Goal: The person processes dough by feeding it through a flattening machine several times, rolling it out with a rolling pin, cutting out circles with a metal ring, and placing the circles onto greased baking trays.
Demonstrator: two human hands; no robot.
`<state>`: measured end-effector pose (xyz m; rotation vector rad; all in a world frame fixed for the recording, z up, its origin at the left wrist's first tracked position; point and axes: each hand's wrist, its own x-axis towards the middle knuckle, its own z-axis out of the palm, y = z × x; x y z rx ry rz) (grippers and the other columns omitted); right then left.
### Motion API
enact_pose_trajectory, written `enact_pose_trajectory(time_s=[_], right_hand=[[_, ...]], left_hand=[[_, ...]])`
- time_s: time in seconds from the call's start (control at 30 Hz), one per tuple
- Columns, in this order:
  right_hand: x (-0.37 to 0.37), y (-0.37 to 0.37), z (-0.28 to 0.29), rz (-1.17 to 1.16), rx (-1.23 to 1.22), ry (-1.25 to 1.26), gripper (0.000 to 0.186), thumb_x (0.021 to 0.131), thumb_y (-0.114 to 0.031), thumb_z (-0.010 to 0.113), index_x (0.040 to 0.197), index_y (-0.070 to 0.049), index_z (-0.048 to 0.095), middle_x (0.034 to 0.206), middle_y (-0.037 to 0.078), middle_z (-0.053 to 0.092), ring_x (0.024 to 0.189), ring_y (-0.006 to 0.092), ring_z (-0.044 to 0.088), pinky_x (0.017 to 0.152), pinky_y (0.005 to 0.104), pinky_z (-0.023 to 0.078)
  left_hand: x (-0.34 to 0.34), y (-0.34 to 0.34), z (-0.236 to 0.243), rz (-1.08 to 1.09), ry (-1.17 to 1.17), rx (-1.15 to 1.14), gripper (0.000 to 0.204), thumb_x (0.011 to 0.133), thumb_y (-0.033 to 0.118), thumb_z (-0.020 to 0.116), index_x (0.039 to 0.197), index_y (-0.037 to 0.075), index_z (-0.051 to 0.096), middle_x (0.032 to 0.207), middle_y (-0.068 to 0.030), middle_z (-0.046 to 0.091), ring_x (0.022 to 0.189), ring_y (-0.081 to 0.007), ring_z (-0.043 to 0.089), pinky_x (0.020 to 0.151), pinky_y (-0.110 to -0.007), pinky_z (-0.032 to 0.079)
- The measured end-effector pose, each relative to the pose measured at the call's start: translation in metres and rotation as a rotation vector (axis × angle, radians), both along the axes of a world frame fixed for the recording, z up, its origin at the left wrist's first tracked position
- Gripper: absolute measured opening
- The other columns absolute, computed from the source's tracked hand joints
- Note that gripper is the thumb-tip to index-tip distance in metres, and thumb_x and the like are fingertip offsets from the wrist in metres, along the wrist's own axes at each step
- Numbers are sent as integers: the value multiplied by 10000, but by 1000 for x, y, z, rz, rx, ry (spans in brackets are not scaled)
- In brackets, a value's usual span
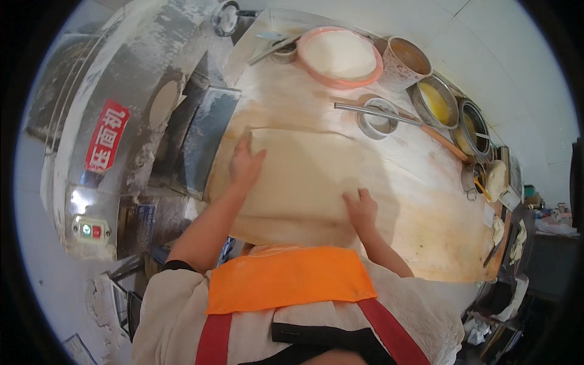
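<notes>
A wide, pale sheet of dough (301, 170) lies on the floury worktop (426, 243) in front of me. My left hand (246, 161) rests at its upper left side, fingers pointing forward and thumb apart. My right hand (361, 210) touches the lower right part of the sheet, thumb apart and fingers slightly bent. Just beyond the sheet, a steel rod (371, 109) lies across a white tub (377, 125), beside a wooden rolling pin (444, 142).
A floury steel machine (131, 67) with a button switch (91, 230) stands at left. Along the back are a pink basin of flour (337, 55), a tall patterned bucket (404, 61), a bowl of yellow liquid (435, 100), a dark pot (474, 125) and a small steel container (474, 179).
</notes>
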<state>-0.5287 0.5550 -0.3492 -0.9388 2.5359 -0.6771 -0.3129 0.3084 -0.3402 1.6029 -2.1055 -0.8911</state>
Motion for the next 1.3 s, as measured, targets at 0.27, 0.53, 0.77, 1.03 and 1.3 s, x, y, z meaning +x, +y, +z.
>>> enact_pose_trajectory(time_s=[0.27, 0.53, 0.77, 1.03, 1.3], right_hand=[[-72, -47, 5, -96, -427, 230, 257, 833, -228, 654, 975, -14, 639, 834, 166, 645, 776, 321, 633, 697, 397, 492], [-131, -342, 19, 188, -597, 592, 386, 793, -132, 651, 1174, -76, 623, 1208, 139, 604, 1048, 281, 597, 869, 344, 473], [-145, -370, 34, 238, -232, -444, 427, 765, -119, 626, 1190, -70, 621, 1052, 162, 666, 964, 313, 626, 870, 395, 472], [-99, -144, -13, -3, -324, -78, 286, 835, -101, 508, 1061, 9, 642, 1022, 211, 656, 945, 320, 623, 842, 417, 467], [102, -103, -23, 1142, -569, 265, 417, 841, -161, 540, 1230, -10, 536, 1214, 181, 552, 1170, 339, 493, 1030, 470, 358]], left_hand=[[-18, 39, -17, -737, -135, -341, 679, 866, 346, 594, 1405, 8, 356, 1505, -167, 281, 1412, -339, 213, 1090, -622, 148], [16, 63, -15, -664, -198, -261, 748, 845, 411, 598, 1405, -17, 345, 1508, -182, 274, 1411, -356, 213, 1104, -598, 128], [9, 62, -10, -678, -209, -266, 736, 854, 428, 587, 1403, -5, 357, 1507, -162, 285, 1407, -337, 229, 1097, -601, 160], [6, 62, -21, -678, -239, -290, 742, 866, 397, 584, 1438, 16, 304, 1546, -143, 196, 1435, -320, 153, 1111, -590, 123], [34, 57, -48, 138, 214, 31, 599, 917, 330, 560, 1368, -26, 388, 1363, -241, 449, 1252, -338, 458, 997, -441, 378]])
